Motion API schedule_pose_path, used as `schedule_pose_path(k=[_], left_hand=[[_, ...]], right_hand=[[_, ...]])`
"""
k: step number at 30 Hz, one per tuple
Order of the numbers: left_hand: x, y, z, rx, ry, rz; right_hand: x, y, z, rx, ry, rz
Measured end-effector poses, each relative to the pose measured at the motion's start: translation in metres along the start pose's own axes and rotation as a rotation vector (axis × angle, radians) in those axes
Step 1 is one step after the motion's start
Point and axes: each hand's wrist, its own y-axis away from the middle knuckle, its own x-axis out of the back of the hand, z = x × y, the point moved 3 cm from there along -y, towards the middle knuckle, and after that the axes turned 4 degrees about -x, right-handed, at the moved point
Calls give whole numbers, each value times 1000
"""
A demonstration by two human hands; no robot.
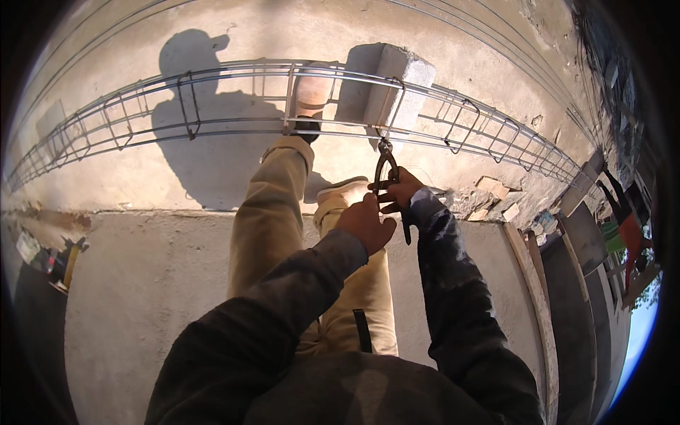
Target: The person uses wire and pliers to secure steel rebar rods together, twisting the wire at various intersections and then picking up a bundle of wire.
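Long-handled dark pliers (386,159) have their jaws at the near bars of a long steel rebar cage (191,131), with stirrups along it. My right hand (400,190) grips the pliers. My left hand (365,225), just nearer to me, has its fingers curled at the other handle. A pale concrete block (411,71) sits behind the cage at that spot. My left foot (306,99) reaches into the cage, and my right foot (343,188) is on the ground in front of it.
Loose steel rods (482,32) lie beyond the cage. Broken rubble (492,188) and a long timber board (531,297) are at the right, where a person in red (630,234) is also in view. Assorted items (64,262) lie at far left, beside the raised concrete slab (142,297).
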Motion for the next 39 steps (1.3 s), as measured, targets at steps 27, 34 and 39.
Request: schedule_pose_path(k=[27, 34, 39], left_hand=[[-45, 58, -33, 64, 59, -268], [-48, -25, -80, 178, 934, 108], [-51, -92, -41, 136, 1092, 124]], right_hand=[[-16, -7, 70, 200, -830, -475], [20, -15, 63, 291, 177, 219], [7, 17, 44, 289, 816, 622]])
